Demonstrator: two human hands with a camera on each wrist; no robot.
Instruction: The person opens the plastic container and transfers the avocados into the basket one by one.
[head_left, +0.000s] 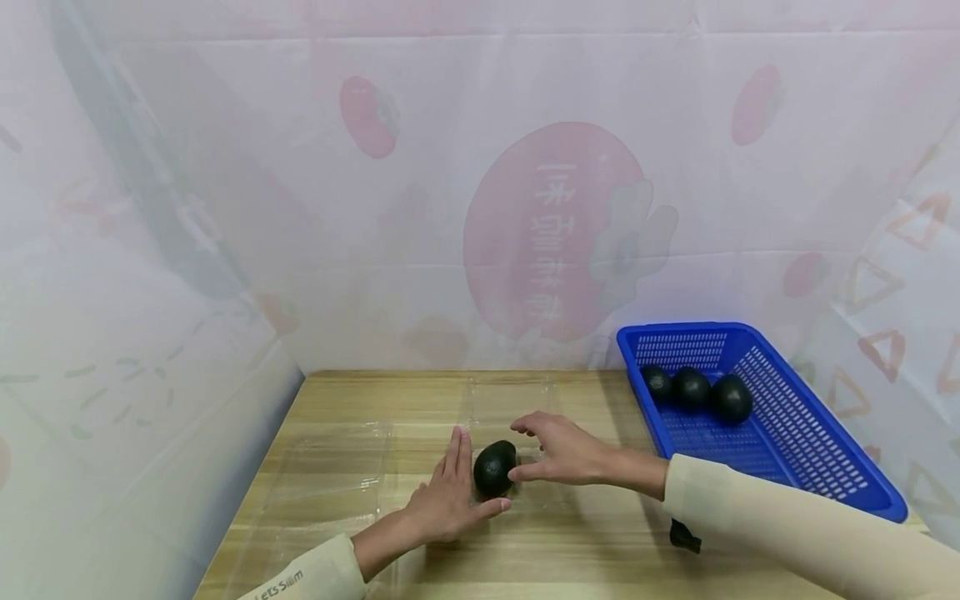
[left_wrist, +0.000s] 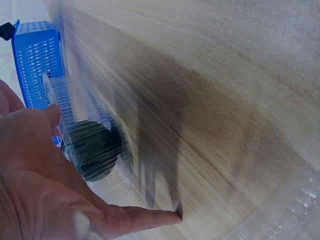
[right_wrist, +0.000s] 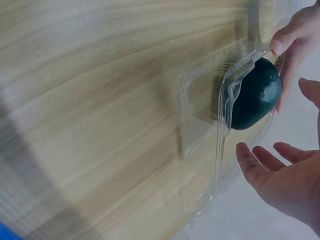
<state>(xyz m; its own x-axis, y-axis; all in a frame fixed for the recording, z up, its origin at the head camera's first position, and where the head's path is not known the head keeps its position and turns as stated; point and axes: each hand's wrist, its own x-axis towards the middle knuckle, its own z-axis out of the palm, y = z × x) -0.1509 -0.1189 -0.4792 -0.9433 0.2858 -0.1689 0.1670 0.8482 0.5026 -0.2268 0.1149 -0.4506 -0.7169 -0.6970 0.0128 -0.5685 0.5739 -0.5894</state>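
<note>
A dark green avocado point(head_left: 495, 469) sits in a clear plastic clamshell box point(left_wrist: 75, 102), whose hinged lid stands unfolded toward the back. My left hand point(head_left: 446, 504) lies along the box's left and near sides. Its fingers are straight and the thumb stretches across the front, touching the plastic. My right hand point(head_left: 566, 450) is at the avocado's right, thumb and fingers spread apart. In the right wrist view, a gap shows between those fingertips and the box point(right_wrist: 220, 145), and nothing is held.
A blue plastic basket point(head_left: 813, 408) stands at the right of the wooden table, with 3 avocados point(head_left: 731, 400) at its far left corner. More clear plastic boxes point(head_left: 326, 462) lie at the left. A printed cloth point(head_left: 375, 292) walls off the back and sides.
</note>
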